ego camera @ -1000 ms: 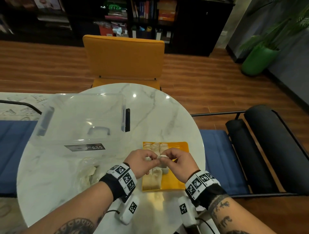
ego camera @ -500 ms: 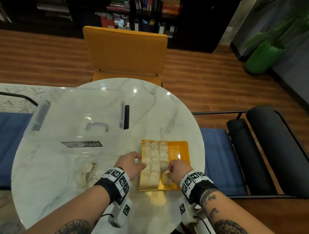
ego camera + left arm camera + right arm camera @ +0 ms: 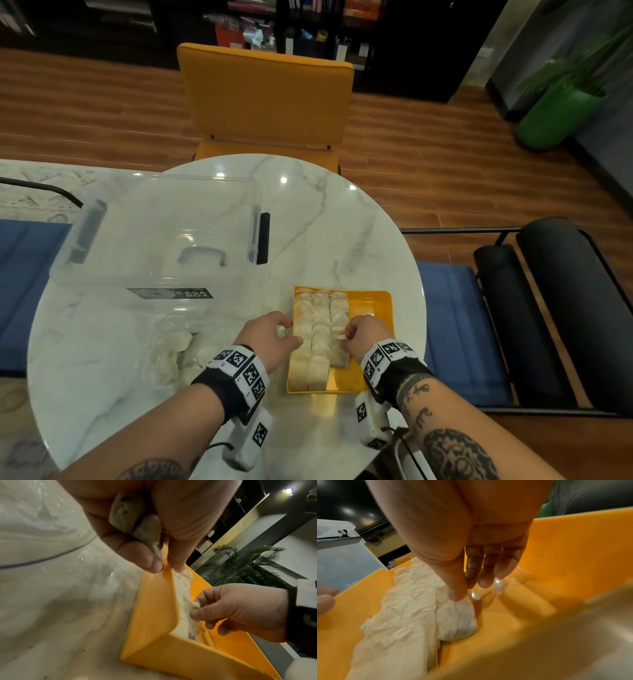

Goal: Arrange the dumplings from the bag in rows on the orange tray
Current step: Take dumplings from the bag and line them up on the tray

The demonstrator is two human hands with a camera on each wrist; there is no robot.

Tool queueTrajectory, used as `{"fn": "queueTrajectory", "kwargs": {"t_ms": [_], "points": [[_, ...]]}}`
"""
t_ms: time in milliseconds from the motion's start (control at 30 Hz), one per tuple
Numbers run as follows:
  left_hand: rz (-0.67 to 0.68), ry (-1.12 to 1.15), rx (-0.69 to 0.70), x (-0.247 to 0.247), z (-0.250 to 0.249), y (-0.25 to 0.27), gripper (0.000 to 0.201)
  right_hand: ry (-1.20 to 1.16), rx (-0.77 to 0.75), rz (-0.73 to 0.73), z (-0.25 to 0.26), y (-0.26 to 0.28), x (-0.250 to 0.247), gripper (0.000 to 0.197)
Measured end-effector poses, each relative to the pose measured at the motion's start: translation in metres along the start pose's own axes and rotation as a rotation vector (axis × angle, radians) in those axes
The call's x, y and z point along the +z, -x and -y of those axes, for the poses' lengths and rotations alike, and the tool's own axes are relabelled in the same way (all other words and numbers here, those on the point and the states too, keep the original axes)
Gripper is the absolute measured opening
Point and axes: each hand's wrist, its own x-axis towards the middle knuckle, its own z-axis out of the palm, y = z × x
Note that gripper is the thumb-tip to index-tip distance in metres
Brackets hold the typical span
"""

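The orange tray (image 3: 376, 305) lies on the marble table with dumplings (image 3: 320, 329) packed in three rows along its left side. My right hand (image 3: 344, 337) pinches the top of a dumpling (image 3: 457, 618) that stands on the tray floor at the near end of the third row. My left hand (image 3: 291, 330) rests at the tray's left rim (image 3: 154, 601), and its curled fingers hold two dumplings (image 3: 133, 520) in the palm. The clear bag (image 3: 171, 346) with several more dumplings lies left of that hand.
A clear plastic storage box (image 3: 161, 233) stands at the back left of the round table (image 3: 342, 222). An orange chair (image 3: 267, 99) is behind the table. Black bolsters (image 3: 548, 308) and a blue cushion lie to the right. The tray's right half is bare.
A second ago both hands met above the tray around one dumpling. The right hand has since lowered it into the third row, and the left hand has drawn back to the tray's left rim.
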Motion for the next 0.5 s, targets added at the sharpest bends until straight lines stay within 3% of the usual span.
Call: {"fn": "queueTrajectory", "kwargs": {"t_ms": [367,500], "points": [[-0.01,-0.015,0.018,-0.0016,-0.0001,0.0012,0.04,-0.051,-0.004,-0.028,-0.0017,0.0028,-0.0004,0.009],[-0.024,0.102,0.018,-0.0049,-0.0032,0.0034,0.025,-0.108,0.001,-0.08,-0.0032,0.0078,-0.0021,0.015]]}}
